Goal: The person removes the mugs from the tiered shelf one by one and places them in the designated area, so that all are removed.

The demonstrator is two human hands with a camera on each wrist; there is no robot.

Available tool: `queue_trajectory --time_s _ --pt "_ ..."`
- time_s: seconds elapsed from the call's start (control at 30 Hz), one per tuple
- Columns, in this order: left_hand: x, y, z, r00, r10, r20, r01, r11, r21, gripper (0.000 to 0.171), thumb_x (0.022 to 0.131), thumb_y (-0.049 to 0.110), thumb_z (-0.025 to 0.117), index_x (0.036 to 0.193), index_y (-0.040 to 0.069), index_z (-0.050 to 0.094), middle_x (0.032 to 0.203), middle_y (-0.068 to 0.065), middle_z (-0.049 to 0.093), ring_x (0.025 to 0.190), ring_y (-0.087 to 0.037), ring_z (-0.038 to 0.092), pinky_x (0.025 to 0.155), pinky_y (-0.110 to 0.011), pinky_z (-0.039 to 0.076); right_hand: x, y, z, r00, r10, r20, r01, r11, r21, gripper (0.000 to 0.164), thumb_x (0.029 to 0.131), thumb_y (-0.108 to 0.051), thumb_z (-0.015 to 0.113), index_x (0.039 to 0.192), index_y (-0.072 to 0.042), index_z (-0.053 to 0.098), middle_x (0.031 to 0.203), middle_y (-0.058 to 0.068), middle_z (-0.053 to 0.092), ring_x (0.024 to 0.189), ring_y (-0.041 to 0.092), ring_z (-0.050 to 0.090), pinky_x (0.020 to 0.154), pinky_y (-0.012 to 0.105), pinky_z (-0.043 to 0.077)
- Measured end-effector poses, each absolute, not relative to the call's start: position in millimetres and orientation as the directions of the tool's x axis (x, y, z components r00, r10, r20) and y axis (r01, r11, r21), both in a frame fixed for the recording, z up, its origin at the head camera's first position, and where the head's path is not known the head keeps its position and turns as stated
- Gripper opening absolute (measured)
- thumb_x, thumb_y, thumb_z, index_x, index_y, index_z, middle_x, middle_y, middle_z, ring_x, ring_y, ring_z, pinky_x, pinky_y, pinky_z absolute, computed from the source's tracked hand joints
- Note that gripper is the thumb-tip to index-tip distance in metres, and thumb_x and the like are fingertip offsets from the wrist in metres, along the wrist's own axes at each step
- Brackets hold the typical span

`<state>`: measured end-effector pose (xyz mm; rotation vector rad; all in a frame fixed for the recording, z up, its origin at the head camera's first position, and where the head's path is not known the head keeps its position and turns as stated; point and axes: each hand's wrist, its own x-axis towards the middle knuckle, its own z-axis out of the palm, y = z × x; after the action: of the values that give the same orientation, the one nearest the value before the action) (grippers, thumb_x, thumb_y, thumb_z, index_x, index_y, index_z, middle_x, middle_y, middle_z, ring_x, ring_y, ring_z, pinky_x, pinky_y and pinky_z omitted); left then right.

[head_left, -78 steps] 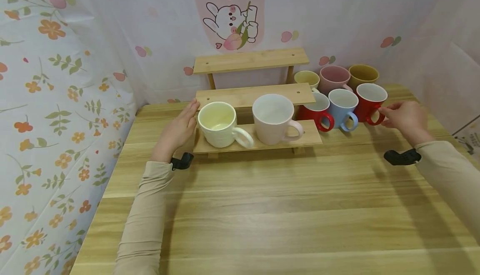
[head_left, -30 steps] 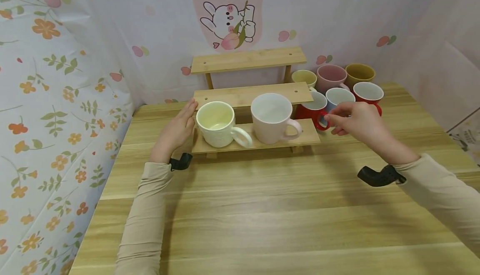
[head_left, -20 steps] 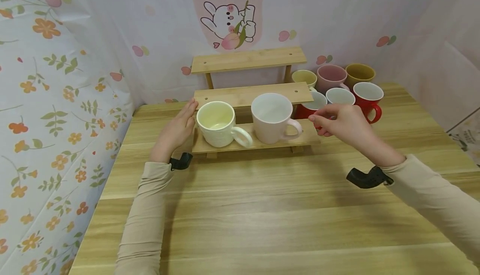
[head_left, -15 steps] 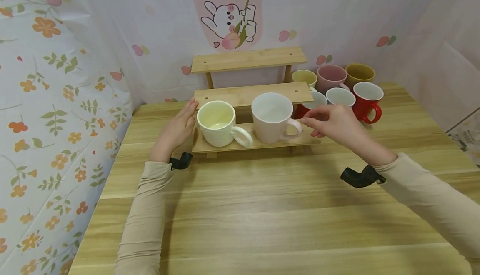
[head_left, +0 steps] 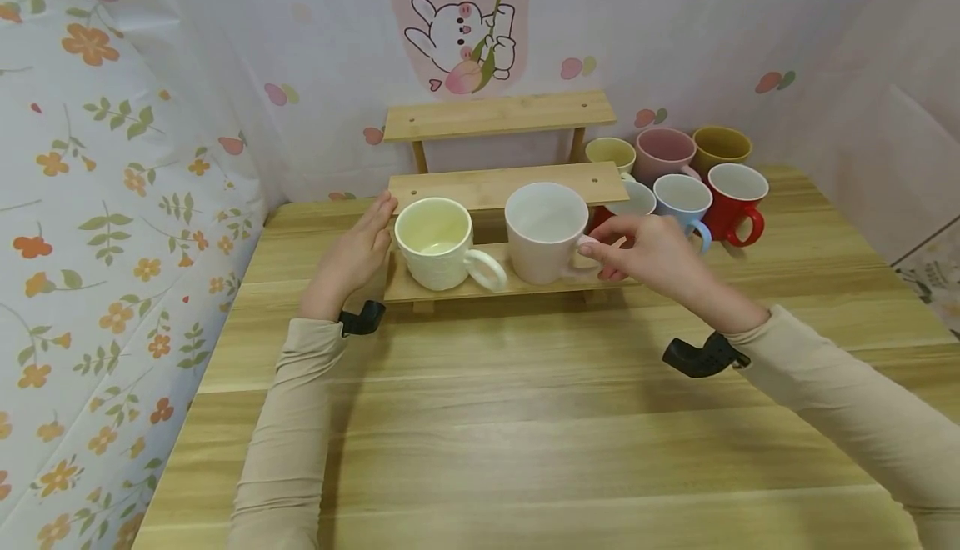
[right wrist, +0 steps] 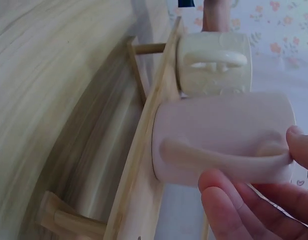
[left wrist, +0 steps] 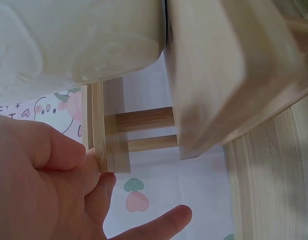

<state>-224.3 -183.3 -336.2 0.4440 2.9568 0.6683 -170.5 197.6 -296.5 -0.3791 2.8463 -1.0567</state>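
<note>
A three-step wooden shelf stands at the back of the table. On its lowest step sit a cream mug and a pale pink mug. My right hand has its thumb and fingers pinched on the pink mug's handle; in the right wrist view the fingers lie under the handle of the pink mug, with the thumb at its upper end. My left hand lies flat against the shelf's left end, beside the cream mug. In the left wrist view its fingers touch the shelf's side post.
Right of the shelf stand several mugs: a red one, a blue one, a dusty pink one, a mustard one, a pale yellow one. Flowered sheets wall in the wooden table at left and back.
My right hand has moved left, from the red mug at the far right past the blue mug to the pink mug's handle. The left hand has stayed on the shelf.
</note>
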Motion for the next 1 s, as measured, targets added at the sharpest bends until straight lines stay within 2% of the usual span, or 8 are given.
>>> queue_trajectory --time_s 0.27,0.63,1.0 --pt "-224.1 -182.8 -333.4 -0.956 0.294 -0.013 0.261 0.868 0.424 0.053 0.103 0.024 0.022 0.155 0.014 0.013 0.162 0.001 0.005 0.147 -0.027 0.014 0.118 -0.049 0.018 -166.5 192.7 -298.7 -0.961 -0.269 0.062 -0.239 0.702 -0.671 0.025 0.088 -0.028 0.069 0.088 -0.003 0.071 0.077 0.009 0.072 0.065 0.017 0.070 0.058 0.019 0.054" --pt "-223.3 -182.6 -335.1 -0.955 0.294 -0.023 0.257 0.868 0.426 0.053 0.103 0.025 0.021 0.155 0.015 0.012 0.162 0.000 0.005 0.147 -0.027 0.013 0.118 -0.050 0.017 -162.8 195.7 -298.5 -0.960 -0.252 0.121 -0.269 0.712 -0.649 0.028 0.089 -0.030 0.067 0.084 -0.003 0.071 0.077 0.010 0.072 0.064 0.019 0.071 0.058 0.018 0.054" --pt "-223.2 -181.8 -335.6 -0.955 0.296 -0.011 0.262 0.862 0.435 0.053 0.103 0.025 0.020 0.155 0.015 0.013 0.162 -0.002 0.006 0.147 -0.028 0.014 0.117 -0.051 0.018 -150.9 219.3 -295.2 -0.972 -0.179 0.154 -0.236 0.714 -0.659 0.029 0.088 -0.032 0.068 0.088 -0.004 0.071 0.080 0.013 0.072 0.065 0.018 0.072 0.057 0.018 0.054"
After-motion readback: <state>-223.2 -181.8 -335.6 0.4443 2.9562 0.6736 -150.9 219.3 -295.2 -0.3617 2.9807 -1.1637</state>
